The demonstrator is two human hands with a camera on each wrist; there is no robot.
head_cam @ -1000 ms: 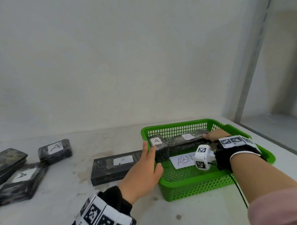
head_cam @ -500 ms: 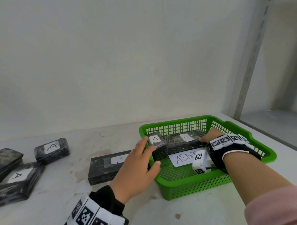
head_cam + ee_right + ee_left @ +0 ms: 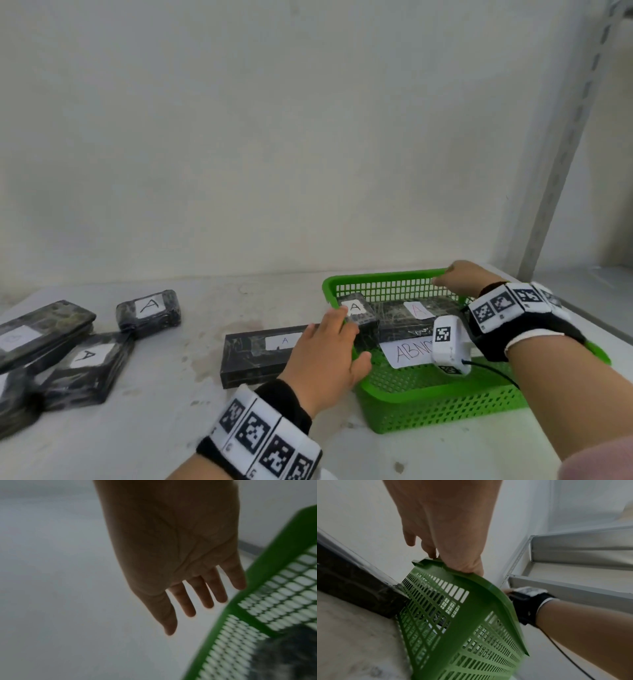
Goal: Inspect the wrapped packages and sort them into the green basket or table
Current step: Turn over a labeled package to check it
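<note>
The green basket (image 3: pixel 445 394) stands near the right edge of the table (image 3: pixel 171 428). The left hand (image 3: pixel 325 359) rests on its left rim, fingers relaxed. The right hand (image 3: pixel 171 547) is spread above the far rim. Two wrapped packages (image 3: pixel 411 318) lie inside along the far wall, long axis left to right.

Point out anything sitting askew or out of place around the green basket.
The small wrapped package labelled A sits atop the green basket's left rim rather than flat inside. The long package on the table butts against the basket's outer wall. Nothing looks spilled or damaged.
</note>
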